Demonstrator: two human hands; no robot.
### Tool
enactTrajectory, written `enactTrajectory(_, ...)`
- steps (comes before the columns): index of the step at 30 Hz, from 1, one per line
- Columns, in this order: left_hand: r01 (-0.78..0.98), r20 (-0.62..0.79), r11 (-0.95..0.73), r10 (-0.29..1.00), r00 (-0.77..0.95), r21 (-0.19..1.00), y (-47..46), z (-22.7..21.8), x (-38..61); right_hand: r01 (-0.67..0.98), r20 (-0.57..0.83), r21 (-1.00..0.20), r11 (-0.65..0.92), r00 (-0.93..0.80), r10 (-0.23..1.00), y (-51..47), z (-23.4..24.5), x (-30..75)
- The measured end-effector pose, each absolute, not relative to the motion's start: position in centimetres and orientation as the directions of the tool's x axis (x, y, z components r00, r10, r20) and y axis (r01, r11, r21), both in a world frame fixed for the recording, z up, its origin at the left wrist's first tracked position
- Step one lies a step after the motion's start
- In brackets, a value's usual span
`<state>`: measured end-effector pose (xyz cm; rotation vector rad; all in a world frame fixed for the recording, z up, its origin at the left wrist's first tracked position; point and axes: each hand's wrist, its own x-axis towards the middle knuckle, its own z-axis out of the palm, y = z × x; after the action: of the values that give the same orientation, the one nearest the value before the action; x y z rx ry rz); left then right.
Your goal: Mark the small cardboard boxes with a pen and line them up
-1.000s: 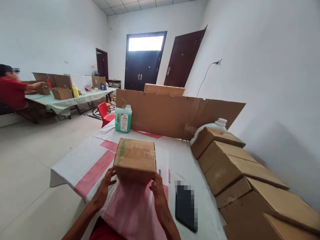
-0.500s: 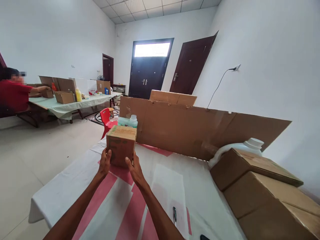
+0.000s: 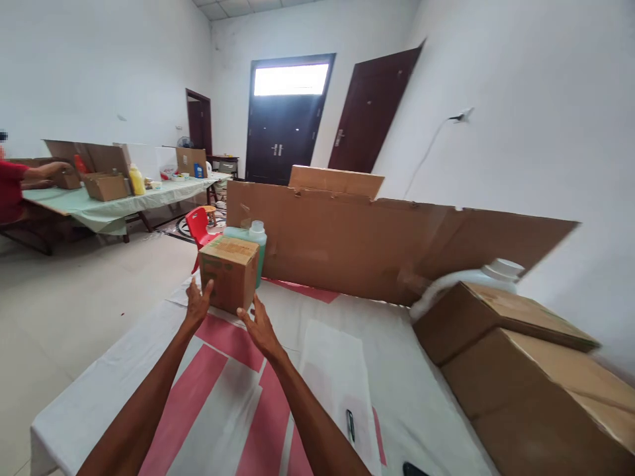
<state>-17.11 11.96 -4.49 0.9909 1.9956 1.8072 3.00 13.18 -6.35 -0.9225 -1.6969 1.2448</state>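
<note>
A small brown cardboard box [image 3: 229,272] stands on the white and pink tablecloth [image 3: 149,357], right in front of a green liquid bottle [image 3: 254,235]. My left hand [image 3: 197,305] is at the box's lower left edge, thumb up against it. At the lower right corner is my right hand [image 3: 258,325], its fingers spread and its fingertips just touching the box. Both arms are stretched far forward. Neither hand wraps the box.
A tall cardboard sheet [image 3: 377,238] stands across the back of the table. Large cardboard boxes [image 3: 526,377] and a white jug [image 3: 491,274] fill the right side. A pen [image 3: 350,424] lies near me. A red chair [image 3: 199,226] and a person's arm [image 3: 40,172] at another table are to the left.
The box moved from close in front of me to the far side of the table, beside the green bottle. My hands went from gripping its sides to lying spread at its base.
</note>
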Motion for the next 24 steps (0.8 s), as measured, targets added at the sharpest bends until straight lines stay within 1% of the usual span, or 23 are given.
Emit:
enactTrajectory(2,0.328,0.247,0.001,0.658,-0.712,0.945,9.8,-4.8,-15.0,0.136,0.150,-0.966,0.219,-0.395,0.907,9.3,-6.8,6.2)
enactTrajectory(4,0.350,0.248,-0.006,0.716,-0.652,0.937,7.4,-5.6,-11.8,0.181,0.104,-0.966,0.184,-0.381,0.919,4.3,-7.2,9.9)
enactTrajectory(6,0.391,0.258,-0.034,0.803,-0.537,0.920,4.8,-6.7,-7.4,0.217,0.070,-0.965,0.148,-0.333,0.940,-0.8,-6.9,13.6)
enactTrajectory(7,0.435,0.288,-0.073,0.845,-0.452,0.897,3.4,-7.1,-4.8,0.232,0.082,-0.961,0.152,-0.288,0.954,-3.2,-6.3,15.5)
enactTrajectory(8,0.468,0.322,-0.132,0.878,-0.355,0.874,1.9,-7.4,-1.9,0.253,0.127,-0.950,0.183,-0.221,0.967,-5.6,-5.5,17.4)
enactTrajectory(10,0.477,0.393,-0.287,0.909,-0.138,0.831,-1.8,-7.7,4.2,0.352,0.312,-0.886,0.303,-0.032,0.950,-10.1,-3.0,21.8)
enactTrajectory(11,0.442,0.416,-0.361,0.909,-0.032,0.821,-3.7,-7.8,7.3,0.441,0.441,-0.821,0.363,0.085,0.894,-12.3,-1.4,24.2)
enactTrajectory(12,0.394,0.430,-0.424,0.899,0.076,0.816,-5.7,-7.7,10.2,0.546,0.556,-0.747,0.379,0.201,0.807,-14.6,0.1,26.9)
enactTrajectory(13,0.337,0.437,-0.472,0.882,0.179,0.815,-7.7,-7.6,12.9,0.646,0.657,-0.677,0.353,0.315,0.685,-16.8,1.5,29.7)
enactTrajectory(14,0.276,0.439,-0.511,0.853,0.283,0.814,-9.6,-7.5,15.3,0.721,0.738,-0.628,0.292,0.432,0.519,-19.0,2.7,32.6)
enactTrajectory(15,0.220,0.436,-0.535,0.819,0.373,0.816,-11.4,-7.3,17.4,0.759,0.775,-0.617,0.207,0.539,0.330,-21.0,3.5,35.6)
enactTrajectory(16,0.172,0.423,-0.542,0.785,0.452,0.822,-12.9,-7.1,19.2,0.769,0.781,-0.623,0.143,0.607,0.147,-22.9,3.9,38.6)
enactTrajectory(17,0.130,0.407,-0.540,0.752,0.518,0.832,-14.3,-6.9,20.7,0.735,0.738,-0.674,0.073,0.674,0.029,-24.4,3.8,41.5)
enactTrajectory(18,0.096,0.389,-0.530,0.722,0.573,0.842,-15.5,-6.7,22.0,0.678,0.678,-0.735,0.013,0.735,0.003,-25.5,3.2,44.3)
enactTrajectory(19,0.068,0.369,-0.517,0.689,0.623,0.853,-16.4,-6.5,23.1,0.582,0.582,-0.812,-0.038,0.813,0.018,-26.3,2.2,46.7)
enactTrajectory(20,0.045,0.349,-0.504,0.656,0.669,0.863,-17.2,-6.3,24.2,0.446,0.435,-0.890,-0.094,0.893,0.115,-26.6,0.8,48.7)
enactTrajectory(21,0.032,0.325,-0.491,0.623,0.711,0.871,-17.7,-6.1,25.2,0.357,0.332,-0.928,-0.107,0.923,0.194,-26.5,-0.8,50.2)
enactTrajectory(23,0.041,0.257,-0.458,0.568,0.782,0.888,-18.3,-5.7,27.2,0.266,0.224,-0.959,-0.098,0.922,0.315,-25.6,-4.1,51.3)
enactTrajectory(24,0.060,0.212,-0.434,0.550,0.808,0.899,-18.4,-5.6,28.1,0.246,0.199,-0.965,-0.086,0.909,0.366,-25.0,-5.6,51.0)
